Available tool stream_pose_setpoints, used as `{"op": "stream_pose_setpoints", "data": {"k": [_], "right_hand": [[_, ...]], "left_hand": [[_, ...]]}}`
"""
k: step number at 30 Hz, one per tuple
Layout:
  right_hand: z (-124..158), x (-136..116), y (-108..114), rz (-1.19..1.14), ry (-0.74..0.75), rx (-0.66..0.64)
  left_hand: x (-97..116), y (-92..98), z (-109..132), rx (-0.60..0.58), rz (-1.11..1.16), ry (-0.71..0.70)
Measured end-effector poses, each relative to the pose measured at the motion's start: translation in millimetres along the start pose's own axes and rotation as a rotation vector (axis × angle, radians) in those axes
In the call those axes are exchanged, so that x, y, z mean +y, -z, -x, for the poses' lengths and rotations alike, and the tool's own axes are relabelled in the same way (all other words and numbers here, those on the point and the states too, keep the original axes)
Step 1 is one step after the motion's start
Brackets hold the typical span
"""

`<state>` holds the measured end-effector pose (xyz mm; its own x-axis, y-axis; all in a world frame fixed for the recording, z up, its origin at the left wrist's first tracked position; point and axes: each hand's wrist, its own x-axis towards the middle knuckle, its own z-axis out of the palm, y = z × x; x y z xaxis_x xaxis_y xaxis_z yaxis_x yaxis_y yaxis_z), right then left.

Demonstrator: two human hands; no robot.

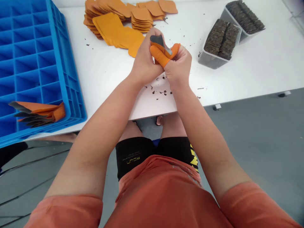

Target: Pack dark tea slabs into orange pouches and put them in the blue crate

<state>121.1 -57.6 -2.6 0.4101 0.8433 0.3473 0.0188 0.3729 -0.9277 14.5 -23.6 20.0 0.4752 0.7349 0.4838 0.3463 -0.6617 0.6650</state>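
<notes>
My left hand [144,65] and my right hand [180,67] meet above the white table, closed around a small pouch [158,40] whose grey inner side shows. Orange finger cots cover the thumb and a finger of my right hand, pressed against the pouch. Most of the pouch is hidden by my fingers. Just beyond my left hand lie flat yellow-orange pouches [114,30], spread in an overlapping row. Behind them are stacks of darker orange pouches [142,19].
A blue divided crate [68,63] stands at the left, with several orange pouches [47,109] in a near compartment. Two clear plastic tubs [213,61] packed with dark brown flat pieces [222,38] stand at the right. Dark crumbs [163,92] litter the table [261,66].
</notes>
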Motion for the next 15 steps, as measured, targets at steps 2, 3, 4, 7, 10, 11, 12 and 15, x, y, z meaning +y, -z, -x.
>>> {"op": "stream_pose_setpoints", "data": {"k": [2, 3, 4, 7, 10, 11, 12, 15], "right_hand": [[2, -4, 0, 0.019, 0.025, -0.017], [3, -5, 1, 0.033, 0.036, -0.021], [3, -6, 2, 0.056, 0.049, -0.028], [1, -2, 5, 0.138, 0.096, -0.067], [0, 1, 7, 0.195, 0.102, -0.074], [1, 0, 7, 0.200, 0.100, -0.064], [3, -2, 7, 0.214, 0.107, -0.053], [9, -10, 6, 0.294, 0.166, -0.025]], "left_hand": [[-2, 2.1, -3, -0.007, -0.008, 0.005], [-4, 2.9, -4, -0.001, -0.010, 0.016], [-6, 3.4, -4, 0.009, -0.009, 0.027], [-12, 4.0, -3, 0.087, 0.024, 0.034], [-18, 3.8, -3, 0.143, 0.053, 0.000], [-19, 3.6, -3, 0.151, 0.056, -0.004], [-19, 3.4, -4, 0.158, 0.057, -0.002], [-18, 3.4, -5, 0.174, 0.072, 0.018]]}}
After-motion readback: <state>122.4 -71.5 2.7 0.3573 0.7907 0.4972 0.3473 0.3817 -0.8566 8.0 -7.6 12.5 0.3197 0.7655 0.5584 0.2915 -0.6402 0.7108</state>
